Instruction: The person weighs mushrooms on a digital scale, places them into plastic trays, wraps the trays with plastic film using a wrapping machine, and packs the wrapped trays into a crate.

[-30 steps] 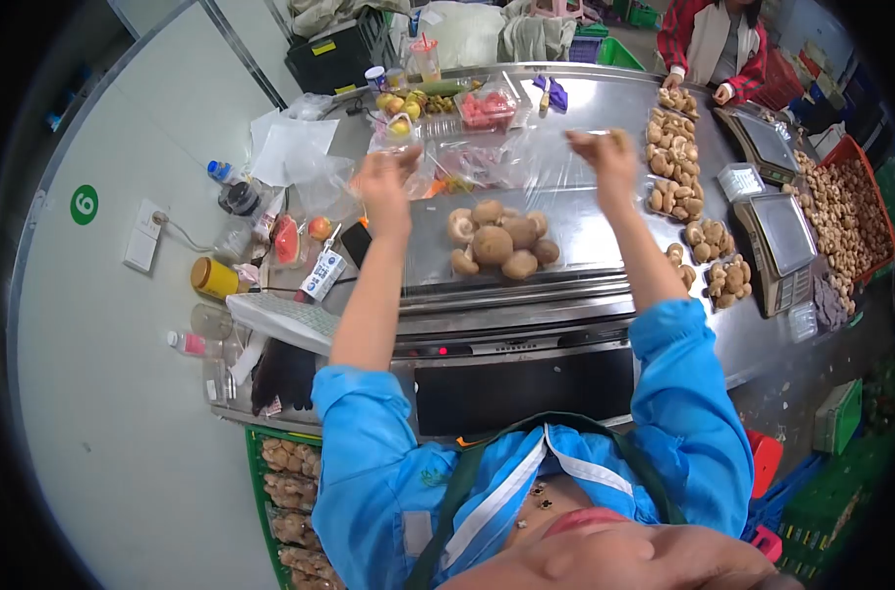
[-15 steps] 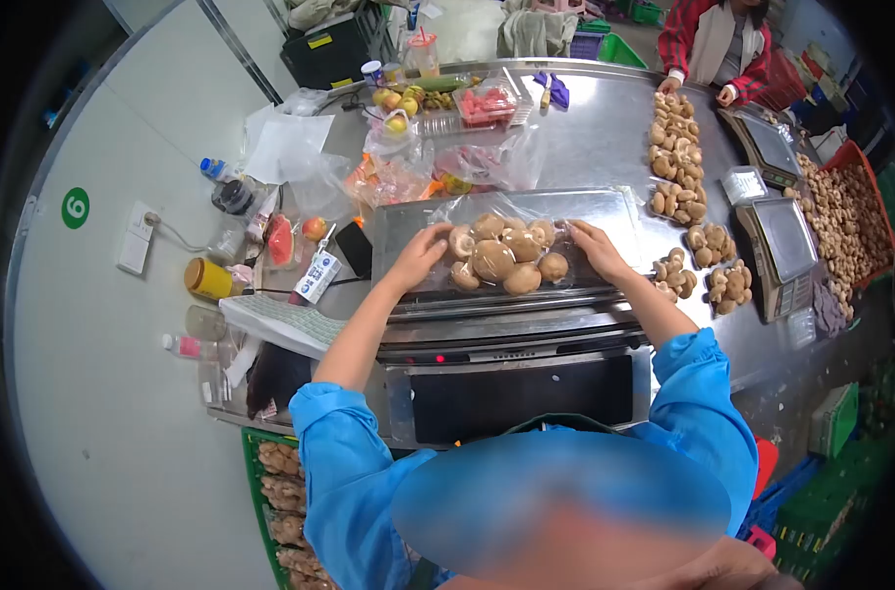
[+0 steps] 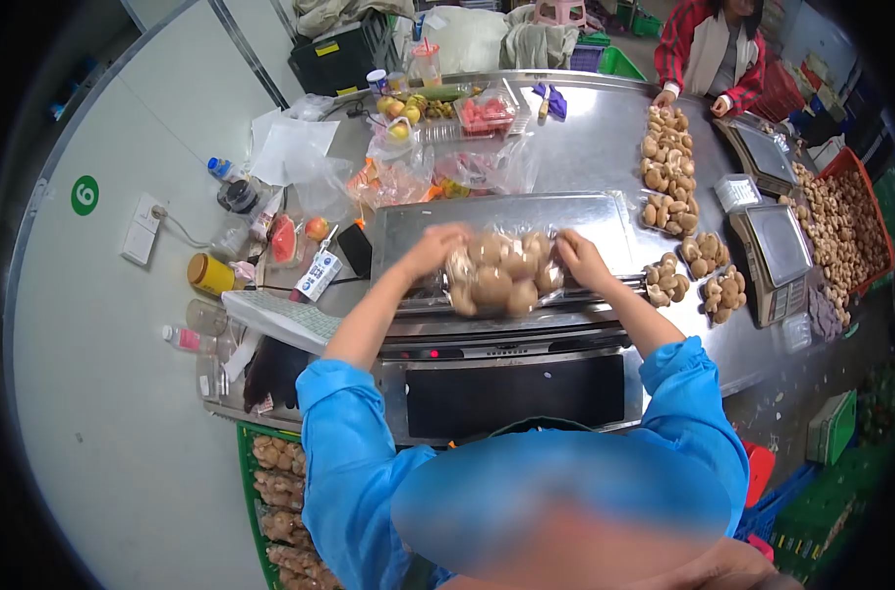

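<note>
Between my two hands is a pack of mushrooms (image 3: 503,265), brown-capped and bundled in shiny see-through film. My left hand (image 3: 437,250), smeared by motion, grips its upper left edge. On the opposite side, the fingers of my right hand (image 3: 579,258) close on the film at the upper right edge. The pack is tilted, its near side low, over the metal plate of the wrapping machine (image 3: 408,222). A red light glows on the machine's front strip, above a dark panel (image 3: 516,397).
Loose mushrooms (image 3: 667,162) lie in a row at the right, near two scales (image 3: 778,241). Across the table stands a person (image 3: 713,54) in a red sleeve. Fruit, bags and bottles crowd the left; a green crate (image 3: 256,492) of mushroom packs sits below.
The film has been drawn in around the mushrooms, and the pack now tilts and bunches closer together. My right hand has moved inward to the left; my left hand has shifted slightly right.
</note>
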A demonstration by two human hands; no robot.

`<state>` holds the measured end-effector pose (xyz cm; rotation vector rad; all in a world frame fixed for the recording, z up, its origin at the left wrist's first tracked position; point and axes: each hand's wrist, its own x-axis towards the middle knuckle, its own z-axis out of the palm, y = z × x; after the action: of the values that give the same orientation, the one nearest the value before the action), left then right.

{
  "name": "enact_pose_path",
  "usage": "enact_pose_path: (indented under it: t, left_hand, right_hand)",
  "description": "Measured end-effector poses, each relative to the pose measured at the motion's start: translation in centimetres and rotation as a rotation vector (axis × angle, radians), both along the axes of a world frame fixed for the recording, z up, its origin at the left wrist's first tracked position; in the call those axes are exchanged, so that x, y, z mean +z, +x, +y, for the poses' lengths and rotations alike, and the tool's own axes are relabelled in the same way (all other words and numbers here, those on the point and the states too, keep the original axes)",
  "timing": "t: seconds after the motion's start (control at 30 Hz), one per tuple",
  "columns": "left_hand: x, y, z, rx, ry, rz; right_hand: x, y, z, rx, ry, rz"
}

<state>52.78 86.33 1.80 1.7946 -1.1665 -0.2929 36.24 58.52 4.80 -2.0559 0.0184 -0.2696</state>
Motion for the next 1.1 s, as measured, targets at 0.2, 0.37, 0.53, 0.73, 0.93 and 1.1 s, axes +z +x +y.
enact_pose_path:
  t: [0.2,0.37,0.53,0.73,0.93,1.1]
  left_hand:
    - [3.7,-7.0,3.4,0.162,0.123,0.373]
    - [2.8,-8.7,4.4,0.239,0.268,0.231]
    - [9.0,-16.0,4.5,0.380,-0.109,0.409]
    - [-1.4,-23.5,7.5,0.363,0.184,0.975]
    - [-3.2,-26.7,9.7,0.417,0.063,0.687]
    - [-0.9,-29.9,12.4,0.610,-0.279,1.324]
  right_hand:
    - [-0.5,-2.5,0.4,0.029,0.114,0.065]
    - [0.7,-3.2,-0.3,0.101,0.057,0.076]
    - [6.9,-8.6,2.0,0.175,0.373,0.135]
    - [-1.4,-16.4,3.2,0.026,0.530,0.702]
    - [-4.7,-20.2,4.7,-0.169,0.034,0.286]
    - [-1.7,-24.0,3.3,-0.325,0.846,0.631]
